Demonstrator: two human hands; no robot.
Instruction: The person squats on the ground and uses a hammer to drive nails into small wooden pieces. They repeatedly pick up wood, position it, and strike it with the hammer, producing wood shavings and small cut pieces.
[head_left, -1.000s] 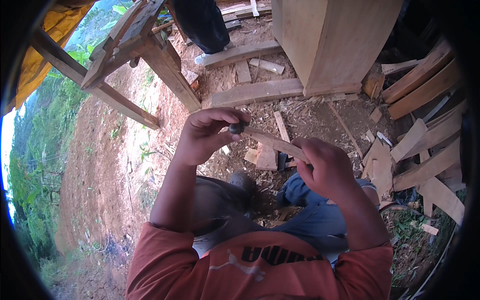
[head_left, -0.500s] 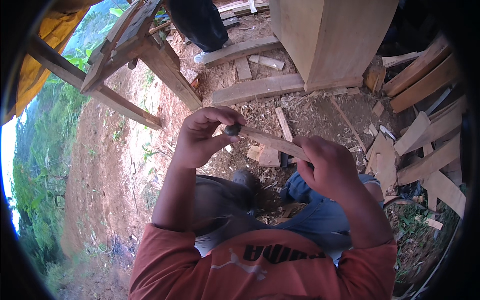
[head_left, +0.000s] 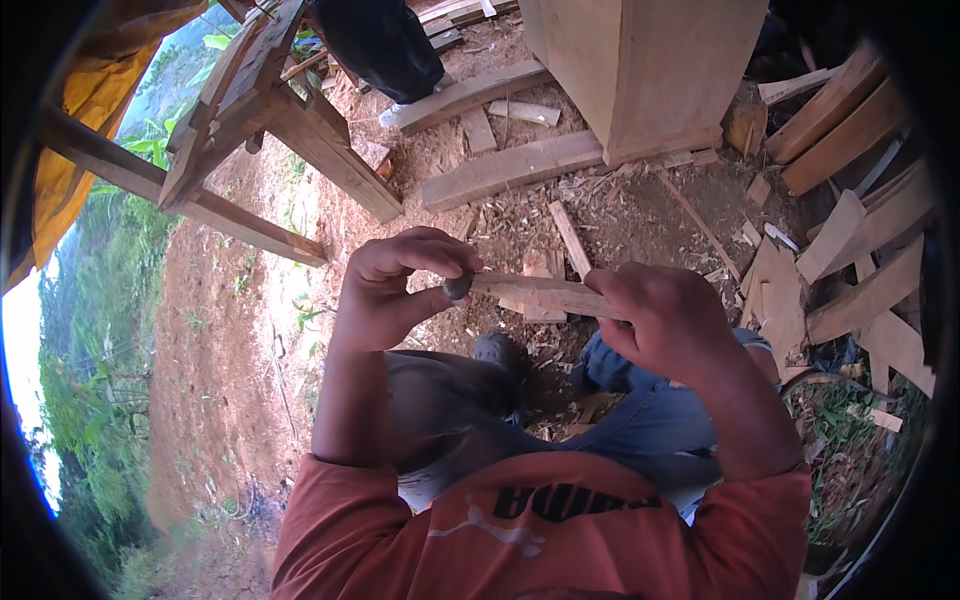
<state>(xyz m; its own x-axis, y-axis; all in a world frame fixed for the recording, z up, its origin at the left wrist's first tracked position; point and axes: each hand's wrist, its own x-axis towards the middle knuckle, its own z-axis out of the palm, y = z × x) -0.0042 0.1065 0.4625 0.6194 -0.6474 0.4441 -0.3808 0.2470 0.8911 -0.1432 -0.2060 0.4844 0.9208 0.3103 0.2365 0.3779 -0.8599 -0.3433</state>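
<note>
Lower in view than half a second ago, our left hand (head_left: pixel 385 295) leaves the wooden stick (head_left: pixel 540 293) lying closer to level. That hand pinches a small dark round piece (head_left: pixel 458 287) between thumb and fingers, at the stick's nine o'clock end; we cannot tell whether the two are joined. Our right hand (head_left: pixel 665 318) is wrapped around the three o'clock end. We judge the stick light and stiff, rough rather than slippery, easiest to hold by its ends; the round piece looks hard, suited to a fingertip pinch. Beyond the hands, offcuts (head_left: pixel 778 298) lie around three o'clock, a beam (head_left: pixel 515 168) at twelve, a tall wooden box (head_left: pixel 680 85) at one, and a timber trestle (head_left: pixel 340 168) stands between ten and eleven.
</note>
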